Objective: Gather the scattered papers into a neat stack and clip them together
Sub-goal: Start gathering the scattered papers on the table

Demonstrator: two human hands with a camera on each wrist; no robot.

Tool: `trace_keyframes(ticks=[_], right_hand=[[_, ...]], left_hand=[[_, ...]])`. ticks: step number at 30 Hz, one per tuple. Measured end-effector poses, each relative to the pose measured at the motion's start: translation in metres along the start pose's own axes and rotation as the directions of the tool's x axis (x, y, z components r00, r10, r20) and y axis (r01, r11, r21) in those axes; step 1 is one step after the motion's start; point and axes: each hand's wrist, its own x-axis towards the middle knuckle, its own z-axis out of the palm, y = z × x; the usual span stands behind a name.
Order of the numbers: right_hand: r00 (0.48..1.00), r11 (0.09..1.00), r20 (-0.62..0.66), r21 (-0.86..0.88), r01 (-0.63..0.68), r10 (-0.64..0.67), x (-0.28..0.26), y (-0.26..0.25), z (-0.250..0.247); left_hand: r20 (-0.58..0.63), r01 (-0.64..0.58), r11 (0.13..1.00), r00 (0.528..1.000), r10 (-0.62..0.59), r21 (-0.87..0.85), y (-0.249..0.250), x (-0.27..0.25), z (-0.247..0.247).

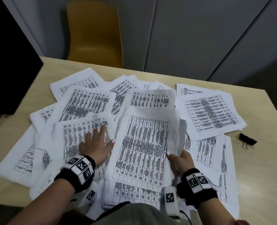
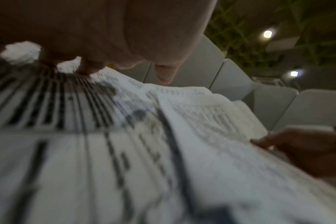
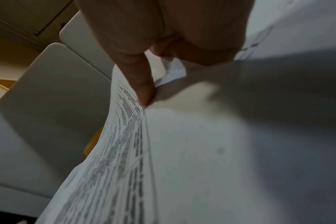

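My left hand point(image 1: 96, 144) lies flat on a blurry sheet point(image 1: 79, 135), fingers straight and spread, pressing down on it; my right hand point(image 1: 182, 161) holds a small bunch of sheets point(image 1: 144, 143) by its right edge, thumb on top and fingers curled under, so the bunch lifts off the pile and tilts up toward me; from my right wrist I see my thumb point(image 3: 142, 84) pinching the paper edge point(image 3: 132, 136), and there seem to be a few sheets in the pinch, but it is too blurry to count them. The scattered papers point(image 1: 210, 114) cover most of the table point(image 1: 264, 176), lying over each other at all angles; some lie under my arms at the near edge. The black binder clip point(image 1: 247, 140) sits on the bare table to the right, just beside the papers and not touching them. A yellow chair point(image 1: 94, 34) stands behind the table; a dark screen point(image 1: 9, 75) is at the far left.
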Motion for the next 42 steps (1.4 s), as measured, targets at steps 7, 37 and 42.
trace_keyframes(ticks=[7,37,42], right_hand=[[0.996,0.99,0.027,0.117,-0.084,0.082,-0.003,0.002,-0.003],[0.995,0.974,0.093,0.218,-0.065,0.046,-0.021,-0.005,0.001],[0.993,0.967,0.093,0.238,-0.094,0.074,-0.02,-0.017,0.002]], left_hand=[[-0.41,0.371,0.872,0.775,-0.48,-0.319,-0.053,-0.004,-0.042],[-0.104,0.013,0.585,0.981,-0.165,-0.811,-0.005,-0.01,-0.041],[-0.481,0.166,0.875,0.78,-0.399,-0.455,-0.073,0.007,-0.074]])
